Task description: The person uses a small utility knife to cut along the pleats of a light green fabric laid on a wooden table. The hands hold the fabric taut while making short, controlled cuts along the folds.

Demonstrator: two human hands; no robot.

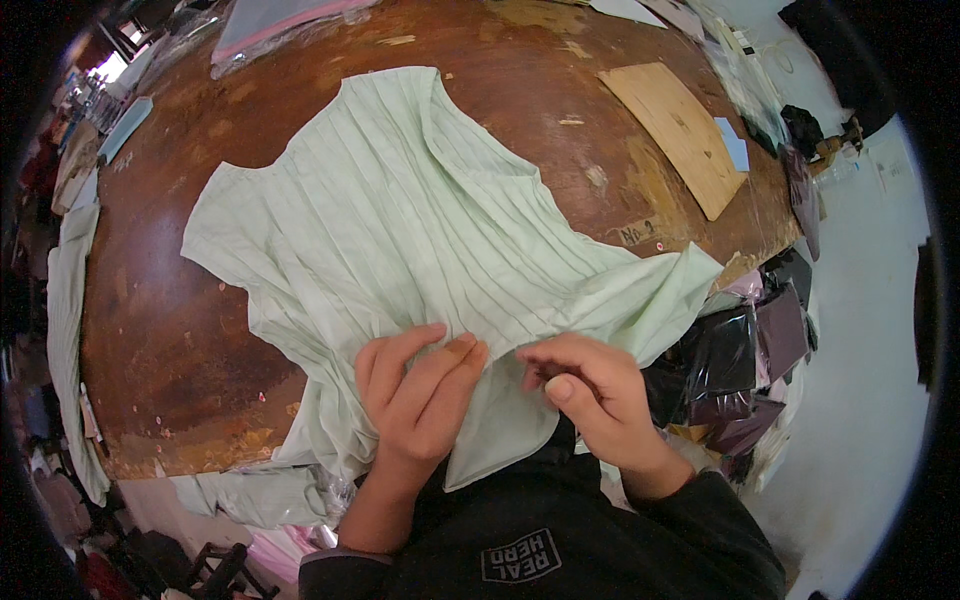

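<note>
A pale green sleeveless top with long pleats lies spread over the brown table, its neck end pointing away from me. Its near edge is bunched and hangs over the table's front edge against my dark clothing. My left hand is closed on the fabric near the waist, fingertips pressed together; its thumb is hidden. Just to the right, my right hand is at the gathered part of the top. Its fingers are loosely bent, the thumb stands apart from them, and no cloth shows between them.
The worn wooden table has a light wooden board at the far right. A plastic-wrapped pile lies at the far left edge. Dark wrapped packages stand beside the table at right. More pale green cloth lies along the left edge.
</note>
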